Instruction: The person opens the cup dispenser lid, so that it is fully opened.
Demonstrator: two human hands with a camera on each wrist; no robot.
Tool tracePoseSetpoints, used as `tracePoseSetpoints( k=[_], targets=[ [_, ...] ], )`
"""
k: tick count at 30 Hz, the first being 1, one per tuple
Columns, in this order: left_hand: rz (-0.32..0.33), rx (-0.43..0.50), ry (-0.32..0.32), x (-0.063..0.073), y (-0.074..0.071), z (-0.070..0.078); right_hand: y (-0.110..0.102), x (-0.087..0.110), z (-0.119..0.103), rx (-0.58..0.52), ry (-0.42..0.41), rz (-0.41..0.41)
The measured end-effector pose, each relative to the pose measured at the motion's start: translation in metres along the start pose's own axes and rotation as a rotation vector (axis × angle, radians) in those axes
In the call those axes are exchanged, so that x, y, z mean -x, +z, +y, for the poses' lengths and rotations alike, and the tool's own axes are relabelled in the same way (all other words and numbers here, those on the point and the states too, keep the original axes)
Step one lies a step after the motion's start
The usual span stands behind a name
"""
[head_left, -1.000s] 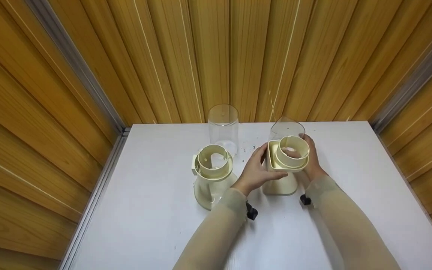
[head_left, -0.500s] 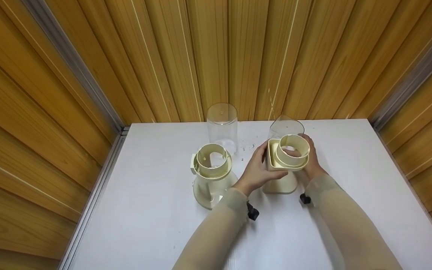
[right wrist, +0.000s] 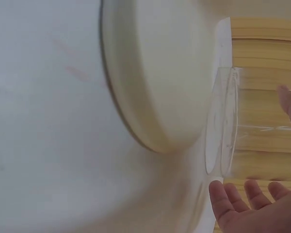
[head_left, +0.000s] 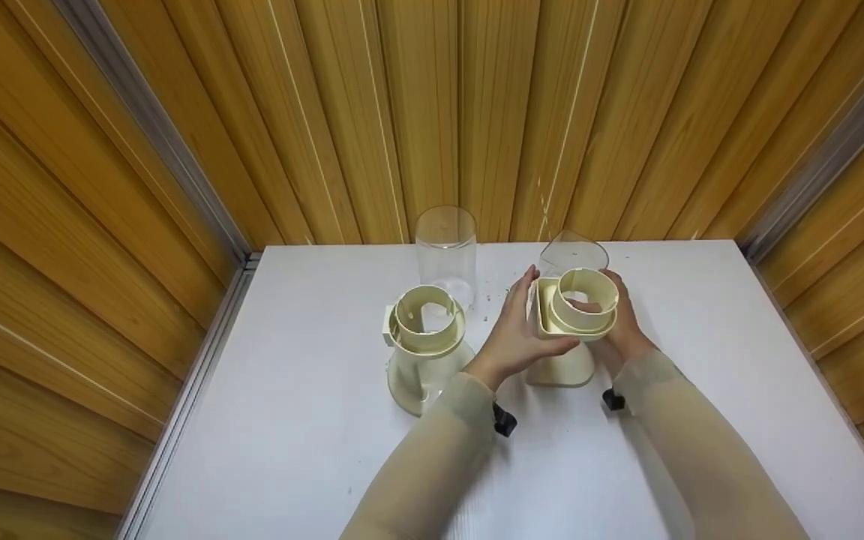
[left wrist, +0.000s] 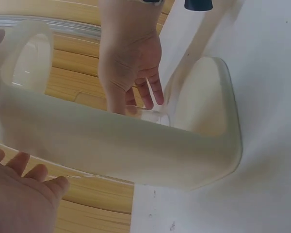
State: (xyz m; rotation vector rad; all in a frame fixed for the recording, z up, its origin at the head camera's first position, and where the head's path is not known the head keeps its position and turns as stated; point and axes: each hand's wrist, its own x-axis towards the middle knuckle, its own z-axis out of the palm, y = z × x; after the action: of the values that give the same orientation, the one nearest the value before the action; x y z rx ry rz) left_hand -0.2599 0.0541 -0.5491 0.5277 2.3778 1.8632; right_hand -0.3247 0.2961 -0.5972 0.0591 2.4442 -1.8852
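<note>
In the head view, a cream plastic stand with a round collar on top (head_left: 583,324) stands between both hands. My left hand (head_left: 511,337) is at its left side, fingers extended, thumb along the front of its top. In the left wrist view, those fingers (left wrist: 31,177) are apart from the stand's upright. My right hand (head_left: 627,322) reaches behind the stand, partly hidden by it. Beyond the stand is a clear pitcher with a spout (head_left: 574,251). The right wrist view shows my right hand (right wrist: 262,208) with fingers spread beside a clear container (right wrist: 228,121), not gripping it.
A second cream stand with a round collar (head_left: 424,341) stands to the left, its base partly behind my left forearm. Behind it is a clear cylindrical container (head_left: 447,251). Small dark specks lie on the white table (head_left: 297,420). Wood-patterned walls (head_left: 417,112) enclose the back and sides.
My left fingers have straightened and lifted away from the stand's left side, while the thumb stays near its front. The right hand and both stands look about the same.
</note>
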Motion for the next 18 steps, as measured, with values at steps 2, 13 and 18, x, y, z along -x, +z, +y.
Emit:
tracePoseSetpoints(
  k=[2, 13, 18],
  targets=[
    [0.013, -0.042, 0.022, 0.000, -0.003, 0.009, -0.006, -0.005, 0.007, 0.063, -0.052, -0.008],
    [-0.001, -0.180, 0.162, 0.017, -0.030, 0.081, -0.033, -0.011, -0.004, 0.338, -0.031, -0.023],
    [-0.007, -0.276, 0.248, 0.031, -0.052, 0.107, -0.041, -0.002, -0.017, 0.435, 0.051, -0.057]
  ],
)
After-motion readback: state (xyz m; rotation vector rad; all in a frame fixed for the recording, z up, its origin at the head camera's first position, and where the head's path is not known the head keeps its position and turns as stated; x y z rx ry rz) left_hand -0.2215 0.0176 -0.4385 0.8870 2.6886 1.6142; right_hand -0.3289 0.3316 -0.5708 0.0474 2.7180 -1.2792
